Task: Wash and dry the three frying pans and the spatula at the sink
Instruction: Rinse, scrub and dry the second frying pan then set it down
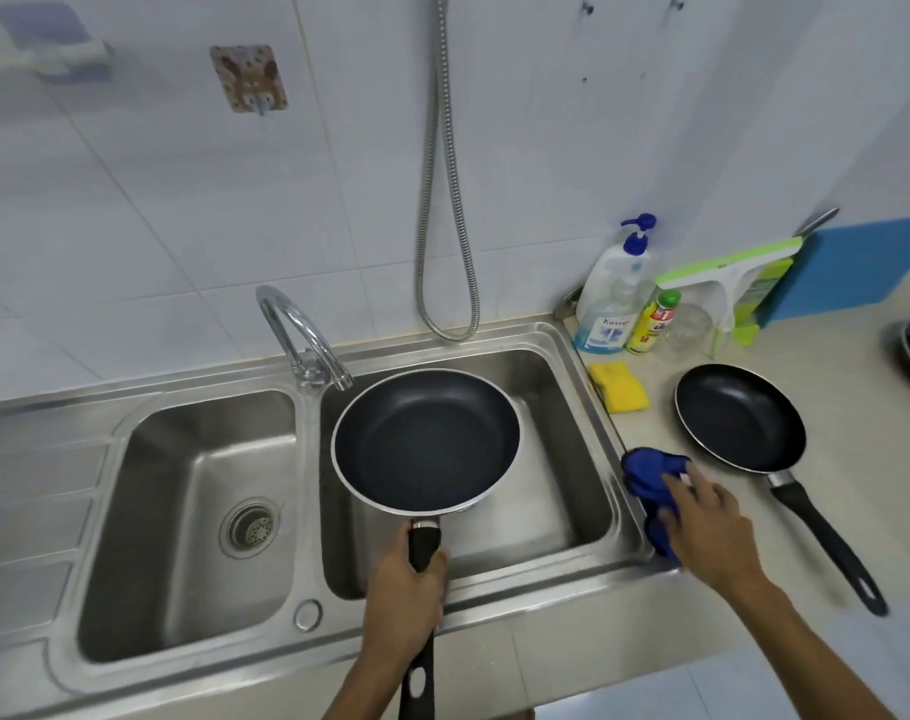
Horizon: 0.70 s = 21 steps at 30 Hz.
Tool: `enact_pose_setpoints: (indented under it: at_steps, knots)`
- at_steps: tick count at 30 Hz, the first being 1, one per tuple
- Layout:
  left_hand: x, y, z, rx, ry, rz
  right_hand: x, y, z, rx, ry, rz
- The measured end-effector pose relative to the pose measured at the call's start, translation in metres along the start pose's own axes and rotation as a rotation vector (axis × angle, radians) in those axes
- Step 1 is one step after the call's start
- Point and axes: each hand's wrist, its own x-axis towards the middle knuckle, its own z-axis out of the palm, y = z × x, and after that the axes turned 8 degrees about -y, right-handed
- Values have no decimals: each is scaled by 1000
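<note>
Over basin [562, 407] | left fingers [438, 561] clamp pan [426, 439] handle [422, 545], pointing nearward | right fingers [684, 485] splayed on cloth [650, 470]

Left hand [403, 589] curled tight — right hand [712, 517] flat, fingers [686, 488] spread.

Just one view, worn on the head. Looks forward and down from right above the shiny steel sink with two bowls [307, 459], very near. Faces the white tiled wall [182, 210], which fills the top half. Puts the round black frying pan with a silver rim [426, 444] in the middle. Takes in both hands near the bottom: left hand [403, 595] in the middle, right hand [712, 527] beside it. Catches the pale surface [858, 407] on the right, cut off by the edge. Wide, with lines bent near the sides.
</note>
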Motion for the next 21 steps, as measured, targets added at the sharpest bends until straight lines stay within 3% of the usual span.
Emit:
enact_pose_setpoints:
  at_steps: [2, 5, 8, 10, 11, 13, 16, 21]
  knots:
    - [-1, 1, 12, -23, 8, 2, -4, 9, 25, -95, -289, 37]
    - [-1, 4, 28, -49, 35, 4, -3, 2, 27, -95, -359, 75]
    - [-2, 9, 45, -95, 66, 15, -15, -30, 6, -88, -83, 54]
    - [-3, 15, 56, -146, 83, 19, -39, -58, -3, 146, 86, -124]
    - [-5, 18, 62, -173, 100, 21, -54, -76, -9, 325, 38, -210]
    - [-7, 20, 73, -179, 132, 25, -87, -110, -20, 677, -263, -266]
    - [-12, 20, 89, -148, 182, 54, -122, -139, -13, 1092, -685, -102]
    - [-24, 28, 101, -192, 265, 101, -150, -152, 4, 1274, -783, -22]
